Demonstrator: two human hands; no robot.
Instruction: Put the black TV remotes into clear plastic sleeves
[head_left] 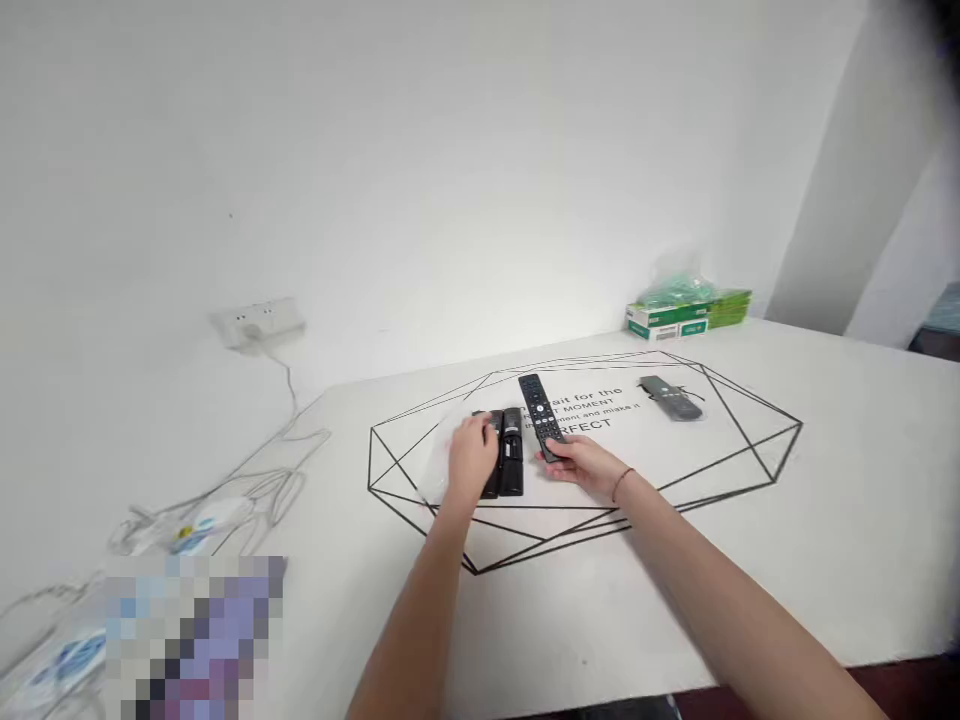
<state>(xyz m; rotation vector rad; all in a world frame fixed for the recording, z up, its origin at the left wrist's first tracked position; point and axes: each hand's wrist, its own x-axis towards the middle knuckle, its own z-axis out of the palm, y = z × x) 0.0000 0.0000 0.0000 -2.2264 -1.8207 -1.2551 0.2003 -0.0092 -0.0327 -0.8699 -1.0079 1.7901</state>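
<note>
And there's your right grip [589,466], closed around the lower end of an upright-buttoned remote [540,412], keys facing up, while your left grip [472,458] has its fingers curled over the left-hand dark remote [490,485], how tightly I can't tell. Right beside that one, the open-backed remote [512,450] lies on the tabletop [555,620], its battery bay uncovered, so no lid on there yet! Three look unwrapped, but the far-right remote [675,400] appears to be in clear plastic.
</note>
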